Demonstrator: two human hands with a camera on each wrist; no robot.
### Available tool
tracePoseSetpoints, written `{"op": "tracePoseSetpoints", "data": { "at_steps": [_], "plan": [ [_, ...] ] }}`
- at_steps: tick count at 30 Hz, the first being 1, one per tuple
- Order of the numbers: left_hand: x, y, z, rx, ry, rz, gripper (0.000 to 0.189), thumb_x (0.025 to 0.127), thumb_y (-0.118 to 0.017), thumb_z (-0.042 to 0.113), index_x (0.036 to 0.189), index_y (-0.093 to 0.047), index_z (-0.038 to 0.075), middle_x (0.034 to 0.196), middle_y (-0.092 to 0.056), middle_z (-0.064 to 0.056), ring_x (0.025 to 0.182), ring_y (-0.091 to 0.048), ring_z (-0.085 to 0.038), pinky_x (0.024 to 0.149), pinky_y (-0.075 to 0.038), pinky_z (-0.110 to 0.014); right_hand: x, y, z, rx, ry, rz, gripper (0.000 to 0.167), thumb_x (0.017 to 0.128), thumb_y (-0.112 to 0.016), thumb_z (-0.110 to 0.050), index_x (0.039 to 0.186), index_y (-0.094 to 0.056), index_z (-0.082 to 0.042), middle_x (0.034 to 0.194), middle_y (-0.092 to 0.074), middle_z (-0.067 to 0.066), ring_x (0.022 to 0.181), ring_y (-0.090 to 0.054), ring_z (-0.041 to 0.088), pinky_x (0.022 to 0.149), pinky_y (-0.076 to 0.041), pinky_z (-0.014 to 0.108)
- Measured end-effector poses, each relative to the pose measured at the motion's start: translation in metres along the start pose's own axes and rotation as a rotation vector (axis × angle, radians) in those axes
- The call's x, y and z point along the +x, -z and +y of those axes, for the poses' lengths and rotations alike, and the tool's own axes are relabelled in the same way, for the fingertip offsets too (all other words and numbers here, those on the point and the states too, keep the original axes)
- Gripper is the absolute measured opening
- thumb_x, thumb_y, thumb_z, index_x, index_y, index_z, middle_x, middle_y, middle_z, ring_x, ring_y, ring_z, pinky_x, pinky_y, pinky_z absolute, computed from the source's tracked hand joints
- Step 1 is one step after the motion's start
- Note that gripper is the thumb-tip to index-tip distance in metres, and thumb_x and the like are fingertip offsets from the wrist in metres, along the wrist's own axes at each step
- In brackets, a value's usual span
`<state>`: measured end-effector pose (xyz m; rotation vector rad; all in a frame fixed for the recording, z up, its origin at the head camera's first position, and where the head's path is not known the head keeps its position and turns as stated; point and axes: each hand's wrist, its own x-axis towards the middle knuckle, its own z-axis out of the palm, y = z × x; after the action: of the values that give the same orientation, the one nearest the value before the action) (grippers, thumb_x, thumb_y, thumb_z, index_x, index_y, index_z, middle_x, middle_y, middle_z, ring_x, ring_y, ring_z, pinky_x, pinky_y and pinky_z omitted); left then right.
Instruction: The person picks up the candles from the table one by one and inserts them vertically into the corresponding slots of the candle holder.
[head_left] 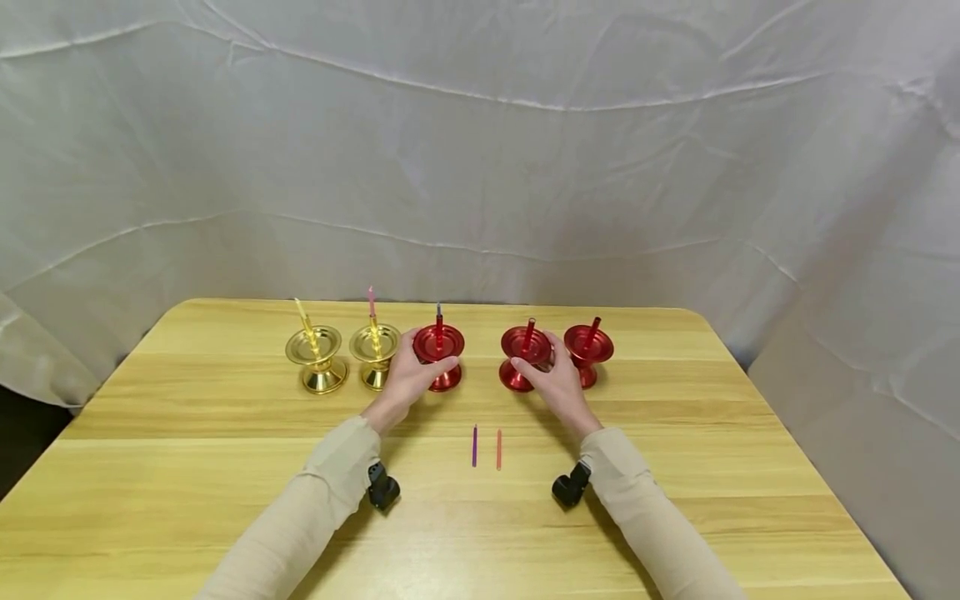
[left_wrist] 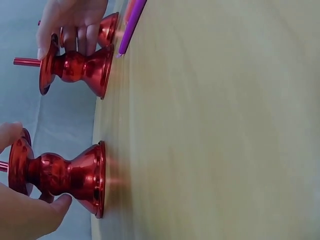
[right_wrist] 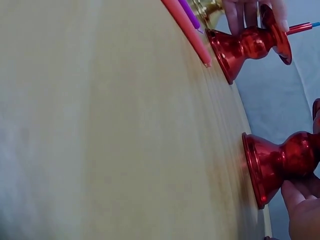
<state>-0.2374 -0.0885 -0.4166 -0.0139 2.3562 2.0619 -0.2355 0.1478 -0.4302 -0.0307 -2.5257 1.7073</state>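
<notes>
My left hand [head_left: 408,375] grips a red metal candle holder [head_left: 448,343], thumb and fingers around its dish and stem; a thin blue candle [head_left: 438,309] stands in its tube. My right hand [head_left: 562,385] holds a second red candle holder [head_left: 517,342] at the dish, its tube bearing no candle. In the left wrist view, the left-hand holder [left_wrist: 55,172] has its foot right at the tabletop. Between the forearms, a purple candle [head_left: 474,447] and a pink-orange candle [head_left: 499,450] lie side by side on the table.
Just right of my right hand stands a third red holder [head_left: 588,348], without a candle. Left of my left hand are two gold holders, one [head_left: 324,375] with a tilted yellow candle [head_left: 302,310], the other [head_left: 375,373] with a pink candle [head_left: 371,301]. A pale curtain [head_left: 480,167] hangs behind the table.
</notes>
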Motion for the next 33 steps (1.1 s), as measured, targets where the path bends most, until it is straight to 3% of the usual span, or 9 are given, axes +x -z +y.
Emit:
{"op": "tracePoseSetpoints", "data": {
  "at_steps": [11,23,27,33],
  "plan": [
    [-0.008,-0.001,0.0,0.053,0.034,0.019,0.092,0.086,-0.074,0.021,0.151,-0.014,-0.002,0.148,-0.033,-0.024,0.135,-0.035,-0.036,0.11,-0.031,-0.046,-0.003,-0.003,0.001,0.032,0.01,-0.001,0.08,0.086,-0.074,-0.029,0.149,-0.029,-0.008,0.142,-0.046,0.019,0.128,-0.046,0.032,0.107,-0.037,0.043],
    [-0.031,0.0,0.001,-0.053,0.119,0.022,0.081,0.09,-0.067,0.009,0.147,-0.012,-0.008,0.143,-0.035,-0.032,0.132,-0.036,-0.04,0.106,-0.037,-0.046,-0.001,-0.005,0.0,0.036,0.002,0.004,0.081,0.086,-0.074,-0.03,0.149,-0.028,-0.007,0.141,-0.046,0.019,0.128,-0.046,0.032,0.107,-0.037,0.044],
    [-0.044,-0.001,0.001,-0.015,0.165,0.0,0.073,0.089,-0.066,0.007,0.144,-0.022,-0.011,0.138,-0.04,-0.031,0.126,-0.043,-0.041,0.104,-0.039,-0.046,-0.001,-0.004,0.001,0.03,-0.003,-0.002,0.082,0.086,-0.074,-0.029,0.15,-0.027,-0.005,0.141,-0.045,0.021,0.128,-0.046,0.033,0.107,-0.036,0.044],
    [-0.063,-0.006,0.002,0.16,0.117,-0.116,0.046,0.089,-0.065,0.005,0.129,-0.049,-0.01,0.123,-0.055,-0.024,0.114,-0.053,-0.037,0.097,-0.046,-0.045,-0.001,-0.003,0.0,0.028,0.007,0.002,0.08,0.087,-0.073,-0.028,0.149,-0.028,-0.006,0.14,-0.047,0.021,0.128,-0.045,0.032,0.107,-0.036,0.044]
  ]
}}
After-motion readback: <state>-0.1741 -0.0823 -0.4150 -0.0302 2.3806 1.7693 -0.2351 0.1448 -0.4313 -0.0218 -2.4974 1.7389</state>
